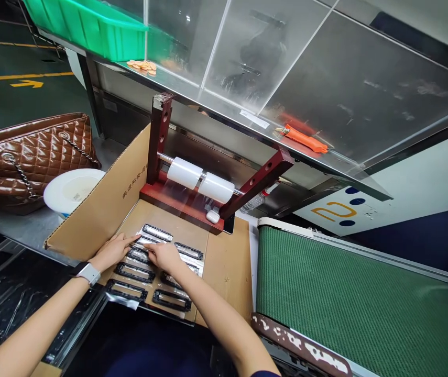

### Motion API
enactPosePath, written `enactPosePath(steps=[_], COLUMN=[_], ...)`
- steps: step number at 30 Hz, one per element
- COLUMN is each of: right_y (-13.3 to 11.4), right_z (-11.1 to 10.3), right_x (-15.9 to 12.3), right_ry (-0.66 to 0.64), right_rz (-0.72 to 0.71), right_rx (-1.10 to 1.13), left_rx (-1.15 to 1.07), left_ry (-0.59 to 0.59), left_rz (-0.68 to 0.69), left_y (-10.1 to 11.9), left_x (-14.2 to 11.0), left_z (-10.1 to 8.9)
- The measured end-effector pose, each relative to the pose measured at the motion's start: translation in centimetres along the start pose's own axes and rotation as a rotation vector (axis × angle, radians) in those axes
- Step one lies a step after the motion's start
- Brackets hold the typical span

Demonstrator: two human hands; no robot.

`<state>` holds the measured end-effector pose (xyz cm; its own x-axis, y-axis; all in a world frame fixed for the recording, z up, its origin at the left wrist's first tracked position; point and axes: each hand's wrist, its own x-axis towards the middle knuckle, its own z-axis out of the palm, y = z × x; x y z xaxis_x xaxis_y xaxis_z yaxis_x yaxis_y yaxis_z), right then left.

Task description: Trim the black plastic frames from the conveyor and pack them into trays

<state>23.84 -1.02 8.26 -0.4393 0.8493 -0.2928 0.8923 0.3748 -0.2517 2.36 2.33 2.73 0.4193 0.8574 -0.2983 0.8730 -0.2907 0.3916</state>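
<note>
Several black rectangular frames (135,272) with pale, shiny middles lie in two columns on a flat cardboard sheet (227,262). My left hand (112,252), with a watch on its wrist, rests at the left column with its index finger stretched onto the left end of an upper frame (148,242). On that same frame, my right hand (165,257) presses with a fingertip, its other fingers curled under. Whether a small piece sits in those curled fingers is hidden. Behind both hands, two white film rolls (185,173) hang on the rod of a dark red stand (182,208).
A cardboard flap (106,196) rises at the left, beside a white round tub (56,191) and a brown quilted bag (35,157). A green conveyor belt (349,293) runs at the right. Overhead, a shelf holds a green bin (90,31) and an orange-handled tool (304,139).
</note>
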Motion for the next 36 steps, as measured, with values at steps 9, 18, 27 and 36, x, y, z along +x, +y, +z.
enactPosePath(steps=[9,18,27,36], right_y=[3.8,5.0,4.3,2.1], right_z=[-0.6,-2.7,-3.8,-1.8], right_x=[-4.9,-7.7,-5.0,1.7], right_ry=[-0.059,-0.135,-0.024,0.004], right_rz=[0.038,0.113,0.133,0.067], right_rx=[-0.034,-0.087,-0.058,-0.021], left_rx=[0.01,-0.006,-0.041,0.0], left_ry=[-0.026,0.001,0.063,0.007], left_rz=[0.002,-0.023,-0.062,-0.08], left_y=[0.0,0.1,1.4,0.6], left_x=[0.1,0.1,2.4,4.1], left_z=[-0.3,0.0,-0.1,-0.4])
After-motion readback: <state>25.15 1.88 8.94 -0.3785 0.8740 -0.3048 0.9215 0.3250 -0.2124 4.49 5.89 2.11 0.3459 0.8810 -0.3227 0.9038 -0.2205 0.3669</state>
